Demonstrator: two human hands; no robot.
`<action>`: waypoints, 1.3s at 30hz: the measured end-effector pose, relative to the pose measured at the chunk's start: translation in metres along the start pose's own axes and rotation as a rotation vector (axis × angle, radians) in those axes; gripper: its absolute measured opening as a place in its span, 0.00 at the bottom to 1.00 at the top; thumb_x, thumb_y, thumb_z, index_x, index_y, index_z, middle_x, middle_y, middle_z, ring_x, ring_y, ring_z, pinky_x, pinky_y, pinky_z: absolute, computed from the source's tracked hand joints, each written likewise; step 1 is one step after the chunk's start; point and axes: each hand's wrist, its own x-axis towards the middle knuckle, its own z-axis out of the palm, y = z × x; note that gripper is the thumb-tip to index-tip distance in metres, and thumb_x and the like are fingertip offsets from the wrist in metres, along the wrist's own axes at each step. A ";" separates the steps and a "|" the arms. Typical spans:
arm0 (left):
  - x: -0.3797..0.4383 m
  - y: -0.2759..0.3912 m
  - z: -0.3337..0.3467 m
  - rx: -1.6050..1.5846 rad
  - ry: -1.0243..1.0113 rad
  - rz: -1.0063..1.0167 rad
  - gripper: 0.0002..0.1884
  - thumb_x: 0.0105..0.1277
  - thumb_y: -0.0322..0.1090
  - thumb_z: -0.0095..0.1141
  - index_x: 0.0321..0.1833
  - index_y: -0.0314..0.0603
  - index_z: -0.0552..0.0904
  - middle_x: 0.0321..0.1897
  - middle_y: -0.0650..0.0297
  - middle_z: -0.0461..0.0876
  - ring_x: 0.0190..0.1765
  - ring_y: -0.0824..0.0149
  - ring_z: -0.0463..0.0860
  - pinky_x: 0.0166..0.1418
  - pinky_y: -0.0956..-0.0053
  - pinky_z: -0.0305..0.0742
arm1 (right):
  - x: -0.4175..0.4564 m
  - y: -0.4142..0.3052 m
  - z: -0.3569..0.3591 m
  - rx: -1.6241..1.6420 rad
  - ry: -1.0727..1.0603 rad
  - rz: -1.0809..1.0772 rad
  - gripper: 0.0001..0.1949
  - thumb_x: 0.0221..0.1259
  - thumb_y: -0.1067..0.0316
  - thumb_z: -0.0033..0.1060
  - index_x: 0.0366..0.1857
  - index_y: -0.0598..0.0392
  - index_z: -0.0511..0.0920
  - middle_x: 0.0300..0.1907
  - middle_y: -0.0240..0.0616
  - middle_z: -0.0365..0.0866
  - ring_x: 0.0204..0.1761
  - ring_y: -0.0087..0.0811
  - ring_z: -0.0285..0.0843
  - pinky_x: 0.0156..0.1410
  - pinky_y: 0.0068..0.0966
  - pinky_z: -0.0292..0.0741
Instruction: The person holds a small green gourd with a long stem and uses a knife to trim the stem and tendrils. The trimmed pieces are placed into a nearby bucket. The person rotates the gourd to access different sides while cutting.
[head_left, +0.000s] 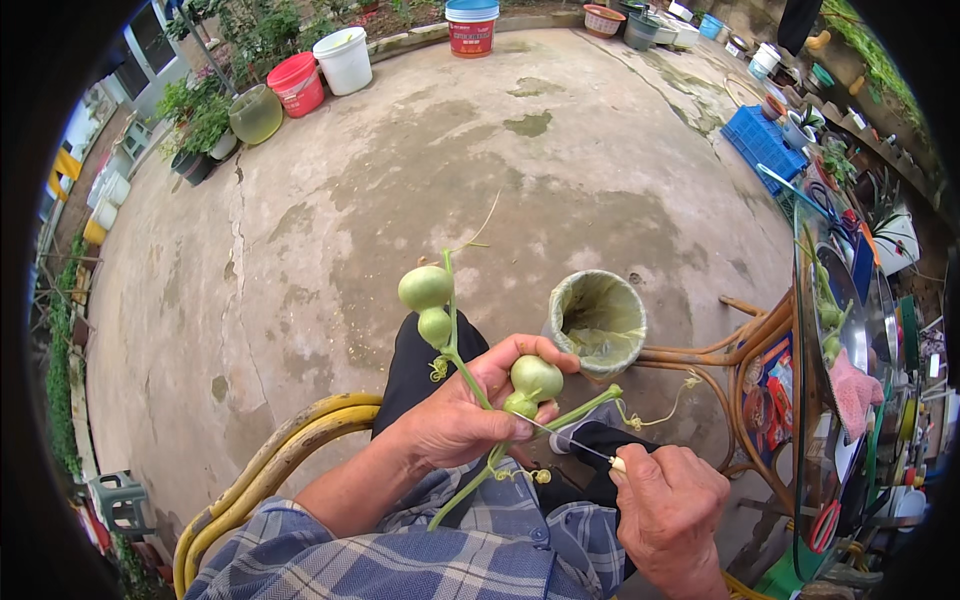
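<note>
My left hand (465, 412) holds a green gourd vine (474, 384) and a small bottle gourd (537, 378), whose round lower bulb rests against the fingers. A second bottle gourd (426, 289) hangs on the same vine, beyond the hand. Curly tendrils (439, 367) come off the stem. In my right hand (670, 502) is the pale handle (618, 463) of a thin tool; its narrow metal shaft (574, 441) reaches to the stem beside the left thumb, near the held gourd's narrow end. The tool's tip is hidden or too small to tell.
A lined waste bin (598, 324) stands on the concrete just beyond my hands. At right is a glass-topped rattan table (806, 420) with more gourds, a pink cloth (855, 394) and red-handled scissors (825, 525). A rattan chair arm (270, 450) curves at left. Buckets (343, 61) line the far edge.
</note>
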 end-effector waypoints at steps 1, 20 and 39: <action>-0.001 0.001 0.003 0.003 0.010 -0.003 0.36 0.55 0.18 0.66 0.68 0.46 0.69 0.69 0.61 0.70 0.51 0.70 0.77 0.56 0.67 0.80 | -0.001 0.001 0.001 -0.007 0.008 -0.011 0.14 0.53 0.71 0.71 0.45 0.55 0.83 0.24 0.32 0.68 0.25 0.35 0.72 0.29 0.35 0.66; -0.002 -0.004 -0.011 -0.146 0.129 -0.006 0.25 0.70 0.35 0.60 0.69 0.46 0.70 0.68 0.50 0.74 0.53 0.63 0.84 0.52 0.57 0.87 | -0.001 -0.008 0.005 0.287 0.270 0.178 0.14 0.54 0.77 0.70 0.46 0.62 0.83 0.28 0.40 0.79 0.27 0.38 0.80 0.33 0.33 0.75; 0.036 -0.048 -0.008 -0.122 0.442 -0.063 0.22 0.83 0.55 0.45 0.61 0.42 0.75 0.42 0.60 0.82 0.43 0.64 0.85 0.48 0.65 0.84 | 0.019 -0.011 0.112 0.763 0.293 0.278 0.16 0.52 0.79 0.70 0.47 0.60 0.85 0.35 0.43 0.88 0.35 0.34 0.88 0.42 0.27 0.80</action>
